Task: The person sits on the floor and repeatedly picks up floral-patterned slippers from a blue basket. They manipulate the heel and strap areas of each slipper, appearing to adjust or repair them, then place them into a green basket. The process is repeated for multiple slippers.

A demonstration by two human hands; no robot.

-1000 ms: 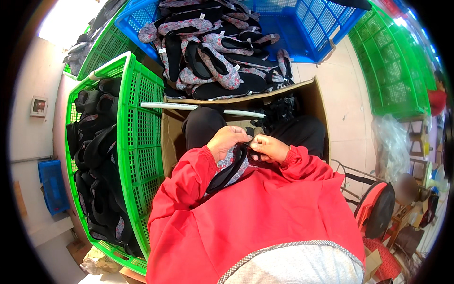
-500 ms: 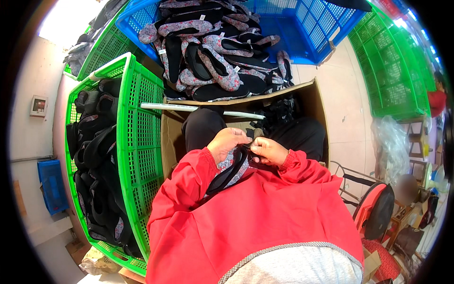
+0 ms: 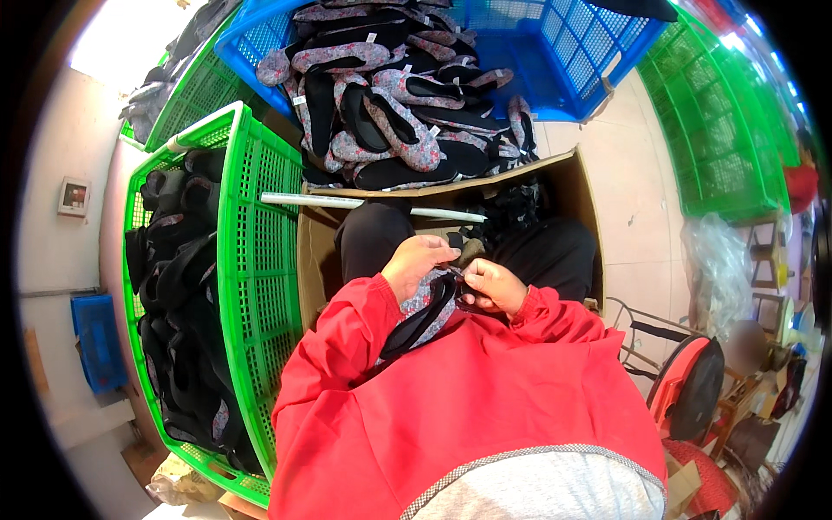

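A floral grey slipper with black trim (image 3: 423, 314) lies over my lap, its toe end up between my hands. My left hand (image 3: 419, 265) pinches the slipper's edge, with thumb and forefinger together. Close beside it, my right hand (image 3: 496, 288) is closed, thumb pressed on the forefinger, at the slipper's black edging. Whatever small piece lies between the right fingertips is too small to tell. Beyond the hands, between my knees, an open cardboard box (image 3: 586, 195) holds black scraps (image 3: 511, 208).
Floral slippers are heaped in a blue crate (image 3: 572, 95) ahead. At my left stands a green crate (image 3: 260, 286) of dark slippers. A white tube (image 3: 312, 199) lies across the box. Green crates (image 3: 719, 121), clear plastic (image 3: 719, 260) and a red-and-black stool (image 3: 685, 381) are to the right.
The slipper has turned slightly, so more of its black-edged opening shows. My right hand has shifted a little to the right and down; my left hand stays almost where it was.
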